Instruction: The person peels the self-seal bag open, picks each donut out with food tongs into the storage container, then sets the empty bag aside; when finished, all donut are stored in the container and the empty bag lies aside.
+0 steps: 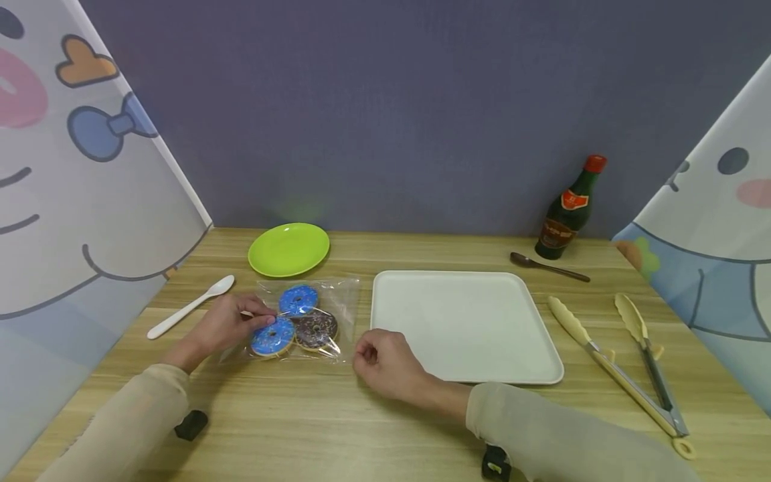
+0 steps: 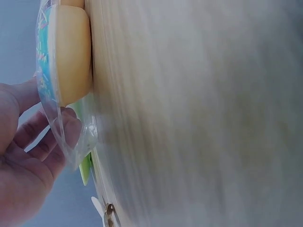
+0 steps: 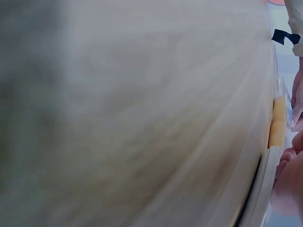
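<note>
"Head view is up on my remote screen. Shall I go left to right?"

"Yes, starting at the far left."

"I see a white spoon [image 1: 191,306] on the table [image 1: 319,415]. Just beside it, the left hand [image 1: 233,321] pinches the bag [image 1: 345,301] at its left side, over the nearer blue donut. On the left wrist view I see fingertips through the film."

"Where are the donuts?"

"Two blue donuts [image 1: 274,337] and a brown donut [image 1: 316,329] lie inside the bag, between the hands. The plate [image 1: 289,250] is behind them."

"And the right hand?"

"The right hand [image 1: 390,365] is curled, just beside the bag's right edge, at the near left corner of the tray [image 1: 464,325]. I can't tell whether it pinches film."

"Further right?"

"A dark spoon [image 1: 549,266], the upright bottle [image 1: 566,214] behind it, then the tongs [image 1: 631,390], arms apart."

"Which step is this?"

"I'd judge it's getting hold of the bag, the donuts not yet out."

"The next move?"

"I think it calls for a sure right-hand pinch on the film while the left steadies it. I can't make out where the bag opens."
</note>
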`<state>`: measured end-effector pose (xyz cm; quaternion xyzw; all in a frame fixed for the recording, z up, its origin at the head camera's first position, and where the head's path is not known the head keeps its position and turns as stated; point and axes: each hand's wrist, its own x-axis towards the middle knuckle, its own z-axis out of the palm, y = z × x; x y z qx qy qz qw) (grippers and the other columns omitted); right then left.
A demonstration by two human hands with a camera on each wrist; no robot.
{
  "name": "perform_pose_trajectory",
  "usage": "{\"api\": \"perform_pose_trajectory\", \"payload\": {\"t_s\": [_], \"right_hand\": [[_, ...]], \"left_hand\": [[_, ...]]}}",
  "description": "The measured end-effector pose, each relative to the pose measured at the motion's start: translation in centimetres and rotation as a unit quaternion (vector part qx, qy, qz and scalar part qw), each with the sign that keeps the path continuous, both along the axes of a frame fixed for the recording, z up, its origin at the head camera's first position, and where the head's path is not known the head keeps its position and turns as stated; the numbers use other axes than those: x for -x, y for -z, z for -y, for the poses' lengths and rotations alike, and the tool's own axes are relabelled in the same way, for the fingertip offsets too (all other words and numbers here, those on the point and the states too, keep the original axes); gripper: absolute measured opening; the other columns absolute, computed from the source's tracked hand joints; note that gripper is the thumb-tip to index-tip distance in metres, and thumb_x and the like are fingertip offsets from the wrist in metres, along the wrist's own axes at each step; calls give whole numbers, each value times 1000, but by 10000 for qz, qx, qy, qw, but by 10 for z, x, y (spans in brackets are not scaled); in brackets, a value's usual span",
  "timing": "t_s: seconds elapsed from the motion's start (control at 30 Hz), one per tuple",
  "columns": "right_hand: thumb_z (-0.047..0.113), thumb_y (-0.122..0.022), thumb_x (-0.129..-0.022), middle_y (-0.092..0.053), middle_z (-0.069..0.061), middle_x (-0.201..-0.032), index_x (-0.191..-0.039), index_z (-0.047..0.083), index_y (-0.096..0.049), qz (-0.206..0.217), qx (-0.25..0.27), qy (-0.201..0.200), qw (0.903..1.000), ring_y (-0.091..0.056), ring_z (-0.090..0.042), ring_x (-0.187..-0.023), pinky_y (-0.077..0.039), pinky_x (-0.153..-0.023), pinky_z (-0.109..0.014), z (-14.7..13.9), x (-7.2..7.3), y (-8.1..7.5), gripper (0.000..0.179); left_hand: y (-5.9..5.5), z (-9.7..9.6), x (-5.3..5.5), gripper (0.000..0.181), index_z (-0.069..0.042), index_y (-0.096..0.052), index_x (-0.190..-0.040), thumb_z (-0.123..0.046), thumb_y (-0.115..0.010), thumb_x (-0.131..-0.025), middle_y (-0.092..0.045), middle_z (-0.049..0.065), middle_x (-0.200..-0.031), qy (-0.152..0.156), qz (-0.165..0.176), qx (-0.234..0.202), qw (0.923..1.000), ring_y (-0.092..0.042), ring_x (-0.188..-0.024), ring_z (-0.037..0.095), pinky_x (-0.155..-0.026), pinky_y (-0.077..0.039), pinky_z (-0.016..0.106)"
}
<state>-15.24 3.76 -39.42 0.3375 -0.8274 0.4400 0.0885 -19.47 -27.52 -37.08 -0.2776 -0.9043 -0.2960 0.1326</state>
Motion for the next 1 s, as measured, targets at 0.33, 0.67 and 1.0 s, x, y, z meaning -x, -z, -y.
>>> {"api": "perform_pose_trajectory", "payload": {"t_s": [0.33,0.67,1.0], "right_hand": [[-2,-61,-75,-52,10,-62,-69,11,-61,363,72,115,9992,-47,-1,-56,-42,-50,-18,-10,0,-1,14],[2,-63,-80,-55,8,-65,-75,8,-65,803,204,-67,9965,-50,-4,-59,-44,-53,-20,-12,6,0,8],[7,-66,-80,-58,6,-67,-80,3,-68,1122,577,-185,9918,-52,-6,-61,-47,-58,-23,-5,23,-4,5]], "left_hand": [[-1,1,-1,10,-7,-76,-83,1,-76,-77,-66,-7,-79,-78,120,73,9999,-60,-72,6,-58,-50,25],[-1,1,0,8,-5,-76,-83,1,-75,-78,-67,-4,-80,-98,296,19,9995,-61,-73,8,-61,-53,25],[-2,0,-1,8,-6,-76,-85,0,-75,-79,-68,-3,-82,-134,388,-20,9992,-62,-74,9,-62,-52,25]]}}
